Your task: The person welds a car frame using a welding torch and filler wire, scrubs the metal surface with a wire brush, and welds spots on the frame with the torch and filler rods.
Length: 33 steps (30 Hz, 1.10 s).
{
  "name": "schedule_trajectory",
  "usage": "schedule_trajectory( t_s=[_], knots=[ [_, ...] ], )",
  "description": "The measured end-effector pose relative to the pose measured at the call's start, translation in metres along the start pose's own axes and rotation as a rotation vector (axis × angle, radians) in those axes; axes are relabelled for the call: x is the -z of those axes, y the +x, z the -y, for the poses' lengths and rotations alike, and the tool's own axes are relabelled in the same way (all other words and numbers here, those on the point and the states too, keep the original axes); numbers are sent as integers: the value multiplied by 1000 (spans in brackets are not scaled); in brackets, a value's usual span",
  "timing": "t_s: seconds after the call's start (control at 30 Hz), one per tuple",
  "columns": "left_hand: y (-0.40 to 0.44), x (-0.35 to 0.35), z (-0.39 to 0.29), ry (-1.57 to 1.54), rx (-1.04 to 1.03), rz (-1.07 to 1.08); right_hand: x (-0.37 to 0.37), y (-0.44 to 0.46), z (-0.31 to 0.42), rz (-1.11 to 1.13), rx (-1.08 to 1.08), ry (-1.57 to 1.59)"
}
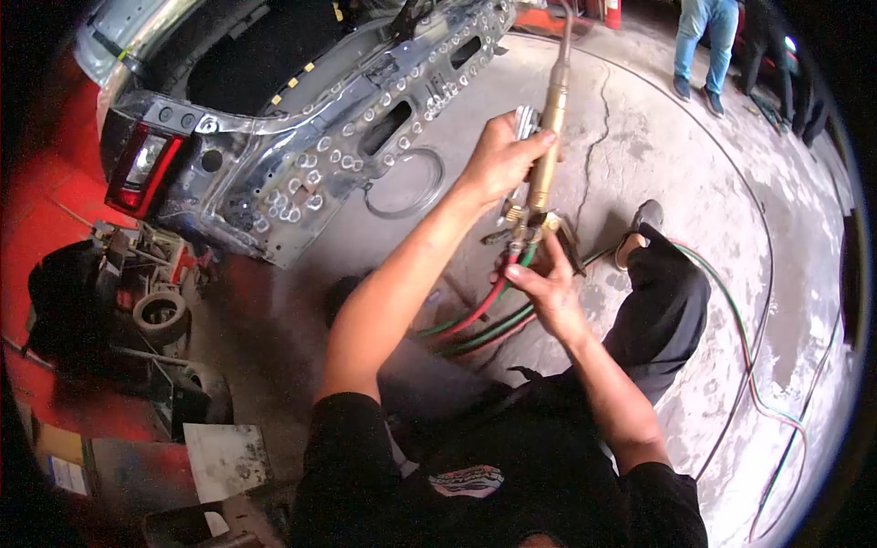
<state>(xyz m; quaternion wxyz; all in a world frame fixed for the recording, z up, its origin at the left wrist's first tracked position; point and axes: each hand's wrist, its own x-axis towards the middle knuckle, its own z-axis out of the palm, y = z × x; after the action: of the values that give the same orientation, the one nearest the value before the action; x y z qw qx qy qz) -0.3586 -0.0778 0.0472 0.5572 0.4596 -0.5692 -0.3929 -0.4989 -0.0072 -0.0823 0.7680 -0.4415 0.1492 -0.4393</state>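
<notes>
Brass torch point(554, 128) gripped in two hands, nozzle toward 12 o'clock

The torch's barrel is gripped by the left hand point(501, 157), with the thumb laid across it, apparently so that the weight is carried and the nozzle pointed away from the body. A silvery metal piece point(523, 120), its kind hard to tell, is also held there. The hoses point(499, 289) are grasped by the right hand point(554, 285) just below the valves, its forefinger raised toward a valve knob point(551, 222), probably so that the knob is within reach and the hoses are steadied; whether the knob is touched cannot be told. The torch is thus found at 3 o'clock of the left hand and 12 o'clock of the right. The car panel point(343, 128) is seen between 9 and 10 o'clock.
</notes>
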Motion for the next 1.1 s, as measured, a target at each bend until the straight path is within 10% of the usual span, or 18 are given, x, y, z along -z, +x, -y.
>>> schedule_trajectory(
  t_s=[0.7, 1.1],
  knots=[
    [-93, 197, 86, -344, 640, -480, -6, 110, 59, -126, 168, 60],
    [-93, 169, 88, -421, 703, -489, 26, 183, 39, -187, 204, 169]
  ],
)
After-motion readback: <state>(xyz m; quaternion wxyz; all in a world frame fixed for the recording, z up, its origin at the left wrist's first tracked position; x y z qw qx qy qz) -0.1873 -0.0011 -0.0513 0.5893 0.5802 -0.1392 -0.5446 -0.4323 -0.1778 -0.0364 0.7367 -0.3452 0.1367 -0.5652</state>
